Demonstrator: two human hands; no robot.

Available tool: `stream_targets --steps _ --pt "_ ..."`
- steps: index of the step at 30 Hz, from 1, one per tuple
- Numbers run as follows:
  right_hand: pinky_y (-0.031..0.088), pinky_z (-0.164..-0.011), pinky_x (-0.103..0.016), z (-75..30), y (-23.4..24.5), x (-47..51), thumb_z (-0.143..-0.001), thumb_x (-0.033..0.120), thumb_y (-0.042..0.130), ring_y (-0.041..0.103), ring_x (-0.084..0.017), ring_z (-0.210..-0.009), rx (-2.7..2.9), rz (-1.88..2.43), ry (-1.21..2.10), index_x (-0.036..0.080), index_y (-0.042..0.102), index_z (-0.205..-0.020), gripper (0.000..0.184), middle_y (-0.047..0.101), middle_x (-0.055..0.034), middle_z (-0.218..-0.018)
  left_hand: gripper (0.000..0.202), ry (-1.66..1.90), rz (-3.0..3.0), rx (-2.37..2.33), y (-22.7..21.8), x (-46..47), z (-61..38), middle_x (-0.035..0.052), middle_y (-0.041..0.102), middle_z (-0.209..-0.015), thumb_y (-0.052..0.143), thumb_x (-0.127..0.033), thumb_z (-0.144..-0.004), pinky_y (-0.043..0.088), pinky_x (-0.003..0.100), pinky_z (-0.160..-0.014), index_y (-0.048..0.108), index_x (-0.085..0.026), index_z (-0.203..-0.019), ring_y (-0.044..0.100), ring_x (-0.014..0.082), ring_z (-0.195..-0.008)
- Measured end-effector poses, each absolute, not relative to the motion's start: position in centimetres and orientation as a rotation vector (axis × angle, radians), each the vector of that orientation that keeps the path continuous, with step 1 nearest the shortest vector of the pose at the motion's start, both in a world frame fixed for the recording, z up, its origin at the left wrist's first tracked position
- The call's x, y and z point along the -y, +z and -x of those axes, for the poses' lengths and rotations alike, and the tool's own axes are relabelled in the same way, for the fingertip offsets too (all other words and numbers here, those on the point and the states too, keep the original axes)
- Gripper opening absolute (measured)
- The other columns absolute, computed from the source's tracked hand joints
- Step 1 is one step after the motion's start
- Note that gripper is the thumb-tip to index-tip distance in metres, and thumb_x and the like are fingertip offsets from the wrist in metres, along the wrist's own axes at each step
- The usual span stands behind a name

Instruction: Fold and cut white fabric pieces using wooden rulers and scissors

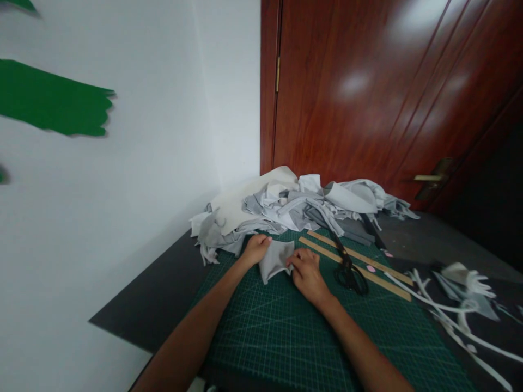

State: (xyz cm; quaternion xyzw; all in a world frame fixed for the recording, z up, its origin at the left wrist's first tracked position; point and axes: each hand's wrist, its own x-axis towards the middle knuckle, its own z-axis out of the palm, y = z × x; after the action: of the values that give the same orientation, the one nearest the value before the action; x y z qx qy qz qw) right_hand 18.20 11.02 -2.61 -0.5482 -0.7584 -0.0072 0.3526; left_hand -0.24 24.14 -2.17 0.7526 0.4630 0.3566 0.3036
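Observation:
A small grey piece of fabric (276,260) is stretched between my two hands, just over the green cutting mat (281,332). My left hand (257,250) pinches its upper left edge, fingers closed. On the other side, my right hand (307,273) grips the right edge between thumb and fingers. The cloth's lower edge curls up slightly. To the right of my right hand lie black-handled scissors (350,275), resting across two wooden rulers (359,269).
Behind the mat, a heap of grey and white fabric scraps (286,207) lies against the wooden door (351,92). White strips (457,326) and more scraps (466,283) lie at right. A white wall (143,190) bounds the left side of the black table (151,294).

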Motion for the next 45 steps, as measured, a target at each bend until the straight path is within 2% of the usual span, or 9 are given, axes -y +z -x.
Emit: stream_targets --steps 5,11,14,22,26,29,33,38,45 --pt "0.036 -0.095 -0.047 -20.9 -3.7 -11.8 -0.080 0.003 0.044 0.054 -0.032 -0.115 1.596 1.670 -0.131 0.020 0.072 -0.078 0.032 0.062 -0.0141 -0.121 0.049 0.950 -2.026 -1.277 -1.6 -24.4 0.3 -0.0026 0.041 -0.054 0.049 -0.057 -0.086 0.023 0.028 -0.058 0.040 -0.022 -0.053 0.040 0.0154 -0.059" --pt "0.044 -0.093 -0.043 -21.0 -3.9 -11.9 -0.094 0.017 0.045 0.060 -0.028 -0.103 1.535 1.504 -0.113 0.018 0.069 -0.100 0.025 0.066 -0.0130 -0.103 0.040 0.870 -2.071 -1.231 -1.9 -22.9 0.6 -0.0031 0.047 -0.055 0.077 -0.049 -0.064 0.023 0.028 -0.058 0.051 -0.022 -0.053 0.042 0.0154 -0.059" --pt "0.045 -0.093 -0.044 -18.9 -3.3 -11.0 -0.097 0.036 0.054 0.061 -0.030 -0.105 1.731 1.489 -0.059 0.021 0.069 -0.104 0.022 0.067 -0.0131 -0.109 0.038 0.880 -2.056 -1.209 -1.8 -22.7 0.9 -0.0029 0.047 -0.055 0.075 -0.047 -0.067 0.022 0.028 -0.058 0.051 -0.022 -0.052 0.041 0.0149 -0.059" --pt "0.035 -0.102 -0.056 -17.0 -2.8 -9.4 -0.085 0.046 0.074 0.059 -0.036 -0.118 1.976 1.706 -0.027 0.024 0.067 -0.113 0.036 0.067 -0.0161 -0.130 0.058 0.912 -1.881 -1.073 -1.0 -22.7 0.8 -0.0057 0.029 -0.046 0.064 -0.063 -0.076 0.016 0.028 -0.053 0.039 -0.021 -0.045 0.028 0.0108 -0.051" --pt "0.029 -0.108 -0.063 -18.2 -2.5 -9.5 -0.079 0.038 0.079 0.060 -0.037 -0.120 1.940 1.758 0.067 0.023 0.065 -0.116 0.043 0.068 -0.0154 -0.129 0.058 0.963 -1.747 -0.914 -0.1 -21.4 0.3 -0.0055 0.035 -0.052 0.065 -0.070 -0.073 0.021 0.025 -0.054 0.048 -0.019 -0.054 0.032 0.0104 -0.055" --pt "0.024 -0.111 -0.067 -19.1 -2.3 -9.8 -0.073 0.038 0.082 0.052 -0.042 -0.131 1.783 1.745 0.083 0.022 0.060 -0.131 0.064 0.060 -0.0189 -0.140 0.057 1.010 -1.632 -0.796 0.7 -20.4 -0.4 -0.0037 0.046 -0.059 0.069 -0.072 -0.071 0.029 0.024 -0.056 0.057 -0.016 -0.065 0.040 0.0109 -0.059" --pt "0.044 -0.101 -0.058 -19.3 -2.1 -10.5 -0.076 0.055 0.076 0.055 -0.040 -0.127 1.333 1.539 0.382 0.020 0.049 -0.144 0.081 0.056 -0.0211 -0.143 0.056 1.120 -1.467 -0.689 1.5 -19.4 -1.1 -0.0010 0.055 -0.069 0.070 -0.072 -0.071 0.041 0.024 -0.063 0.060 -0.017 -0.077 0.050 0.0122 -0.065" --pt "0.057 -0.074 -0.041 -18.4 -1.4 -10.9 -0.086 0.064 0.061 0.071 -0.030 -0.096 0.911 1.137 1.078 0.023 0.063 -0.124 0.057 0.073 -0.0129 -0.116 0.056 1.137 -1.384 -0.636 2.2 -18.9 -1.2 0.0022 0.063 -0.078 0.076 -0.070 -0.066 0.049 0.028 -0.072 0.061 -0.019 -0.083 0.060 0.0151 -0.073" --pt "0.051 -0.080 -0.038 -19.5 -1.2 -11.4 -0.076 0.055 0.074 0.065 -0.025 -0.084 0.970 1.099 0.672 0.020 0.070 -0.093 0.039 0.075 -0.0051 -0.088 0.051 1.175 -1.486 -0.777 1.5 -19.4 -1.0 -0.0021 0.056 -0.061 0.078 -0.064 -0.067 0.040 0.026 -0.060 0.059 -0.017 -0.068 0.051 0.0131 -0.061"
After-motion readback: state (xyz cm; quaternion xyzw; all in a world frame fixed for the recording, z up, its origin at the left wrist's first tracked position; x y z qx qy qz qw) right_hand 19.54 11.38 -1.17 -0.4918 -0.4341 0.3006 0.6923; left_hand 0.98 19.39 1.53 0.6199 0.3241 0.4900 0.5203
